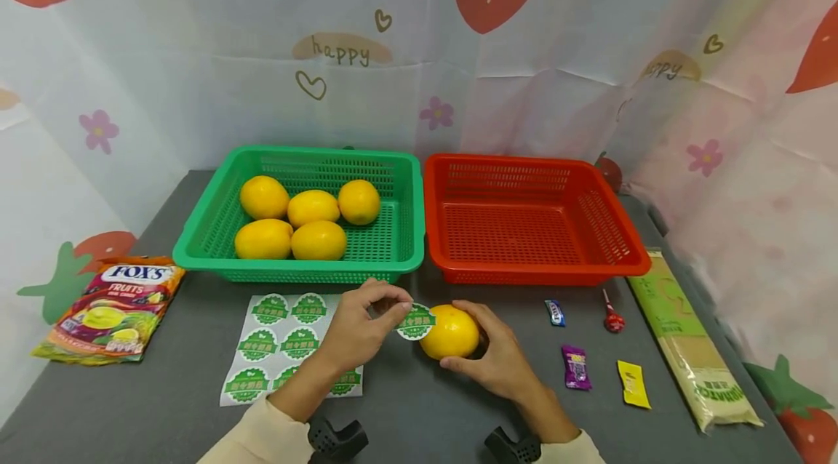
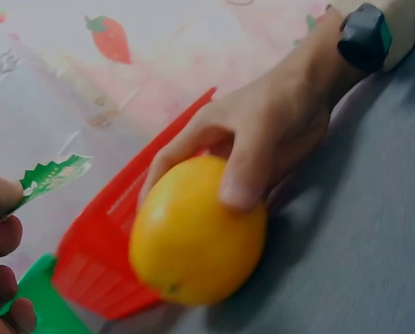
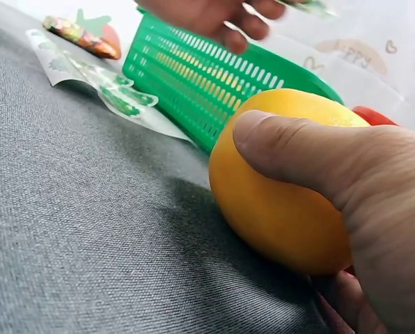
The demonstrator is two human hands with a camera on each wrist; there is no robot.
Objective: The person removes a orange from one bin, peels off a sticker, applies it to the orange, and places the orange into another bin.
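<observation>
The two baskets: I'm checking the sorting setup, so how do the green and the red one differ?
The green basket holds five yellow fruits; the red basket holds none. The green basket sits to the left, above the sticker sheet; the red basket sits to the right, above the small sweets. Both are perforated plastic, rectangular, much alike in size, standing side by side.

A green basket with five lemons sits beside an empty red basket. A candy bag lies near the desk's left edge.

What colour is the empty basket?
Red; the empty basket shows best in the head view.
</observation>
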